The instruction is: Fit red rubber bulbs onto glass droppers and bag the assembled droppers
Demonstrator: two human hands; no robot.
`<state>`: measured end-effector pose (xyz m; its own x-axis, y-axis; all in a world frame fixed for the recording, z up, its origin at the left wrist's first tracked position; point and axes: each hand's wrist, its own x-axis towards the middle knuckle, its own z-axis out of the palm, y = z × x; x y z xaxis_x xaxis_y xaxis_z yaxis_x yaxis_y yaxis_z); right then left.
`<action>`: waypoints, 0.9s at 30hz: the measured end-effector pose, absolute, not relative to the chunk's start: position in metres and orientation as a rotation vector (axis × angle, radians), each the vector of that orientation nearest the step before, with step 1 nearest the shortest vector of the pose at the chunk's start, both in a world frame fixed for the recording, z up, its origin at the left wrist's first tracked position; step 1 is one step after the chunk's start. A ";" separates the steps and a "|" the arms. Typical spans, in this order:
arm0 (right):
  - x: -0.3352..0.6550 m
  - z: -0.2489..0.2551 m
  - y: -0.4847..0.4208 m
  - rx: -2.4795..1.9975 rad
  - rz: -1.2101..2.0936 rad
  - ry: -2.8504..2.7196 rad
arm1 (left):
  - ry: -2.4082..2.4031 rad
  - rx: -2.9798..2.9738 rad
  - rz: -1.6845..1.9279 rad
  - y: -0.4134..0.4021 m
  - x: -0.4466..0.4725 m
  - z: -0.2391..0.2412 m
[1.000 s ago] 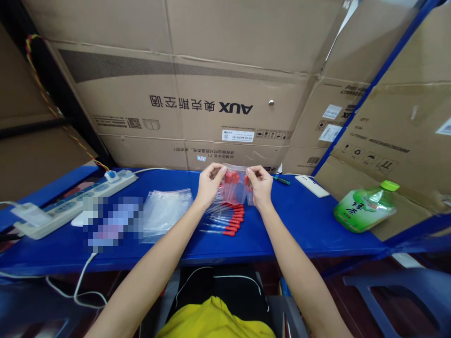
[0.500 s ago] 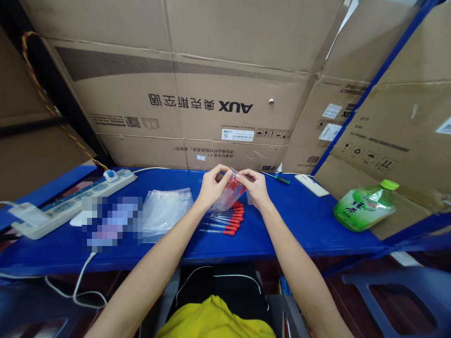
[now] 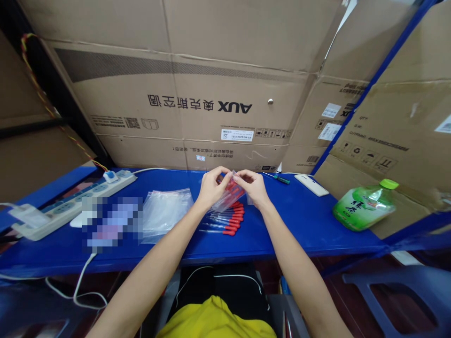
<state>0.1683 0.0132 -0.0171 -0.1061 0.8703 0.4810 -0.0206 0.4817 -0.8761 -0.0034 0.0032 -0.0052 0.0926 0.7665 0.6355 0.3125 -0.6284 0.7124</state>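
Note:
A clear zip-lock bag (image 3: 225, 199) with several red-ended pieces inside is held up over the middle of the table. My left hand (image 3: 213, 185) pinches its top edge from the left. On the opposite side, my right hand (image 3: 252, 187) grips the same edge between thumb and fingers, the two thumbs close together. Below the bag, several glass droppers with red rubber bulbs (image 3: 230, 227) lie in a fanned row on the blue table, bulbs to the right. A stack of flat clear bags (image 3: 165, 211) rests left of my left forearm.
A white power strip (image 3: 95, 195) and a blurred-out object (image 3: 114, 223) with a cable are on the left. At the back right are a green screwdriver (image 3: 281, 179) and a white phone-like slab (image 3: 311, 185). A green-labelled bottle (image 3: 364, 209) lies tilted on the right. Cardboard (image 3: 197, 70) walls the back.
My right hand has shifted slightly left, bringing its fingertips nearer my left hand along the bag's top edge. The droppers on the table have not moved.

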 end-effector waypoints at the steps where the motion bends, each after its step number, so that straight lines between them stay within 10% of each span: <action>1: 0.168 -0.017 0.013 -0.785 0.883 -1.498 | 1.075 2.025 1.549 0.003 -0.003 -0.005; 27: 0.169 -0.017 0.013 -0.827 0.822 -1.539 | 0.939 1.931 1.469 0.011 -0.005 -0.009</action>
